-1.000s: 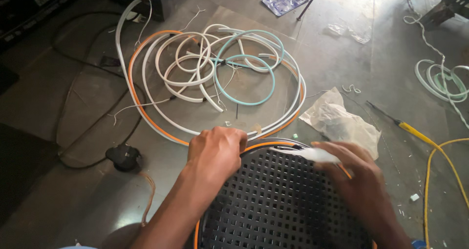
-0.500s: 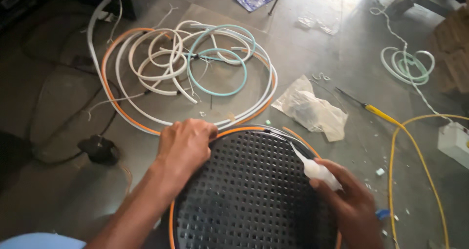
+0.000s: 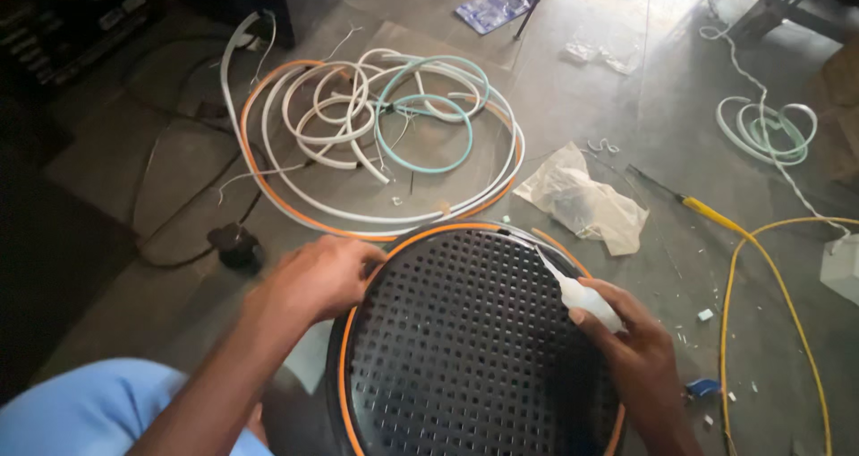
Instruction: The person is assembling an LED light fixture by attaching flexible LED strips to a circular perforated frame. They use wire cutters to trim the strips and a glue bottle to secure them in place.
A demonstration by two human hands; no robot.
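My left hand (image 3: 318,277) stays pressed on the orange strip (image 3: 394,241) at the rim of the black perforated disc (image 3: 465,349), fingers curled over it. My right hand (image 3: 635,349) has slid down the rim's right side since a second ago, closed around the white squeeze tube (image 3: 577,288), so I judge the gluing is advancing clockwise. A crumpled plastic bag (image 3: 586,201) lies beyond; I cannot tell its contents.

Blk perforated panel (image 3: 465,349), orange strip (image 3: 429,234), white tube (image 3: 586,295).
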